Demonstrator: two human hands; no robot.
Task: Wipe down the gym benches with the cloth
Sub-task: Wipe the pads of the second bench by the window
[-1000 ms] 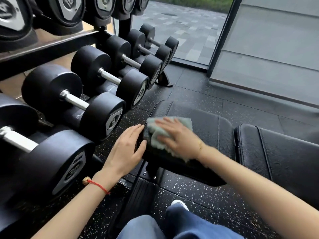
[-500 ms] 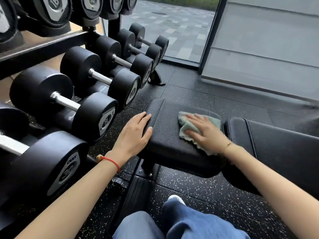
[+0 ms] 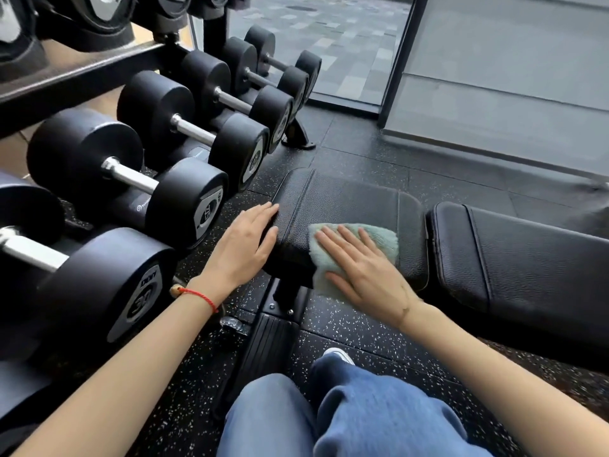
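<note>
A black padded gym bench runs across the middle: its seat pad (image 3: pixel 346 206) is nearest the rack and its longer back pad (image 3: pixel 514 258) lies to the right. A pale green fluffy cloth (image 3: pixel 379 237) lies on the near part of the seat pad and hangs over its front edge. My right hand (image 3: pixel 359 265) presses flat on the cloth, fingers spread and pointing left. My left hand (image 3: pixel 245 245) rests flat against the seat pad's left end, holding nothing; a red string bracelet is on that wrist.
A rack of black dumbbells (image 3: pixel 184 199) stands close on the left. The bench's black base foot (image 3: pixel 267 344) lies on the speckled rubber floor below the seat. My knees in blue jeans (image 3: pixel 346 413) are at the bottom. A glass door (image 3: pixel 329 44) and grey wall are behind.
My right hand has slid the cloth from the pad's left end to its right side, then back toward the near front edge. The left hand has stayed on the pad's end.
</note>
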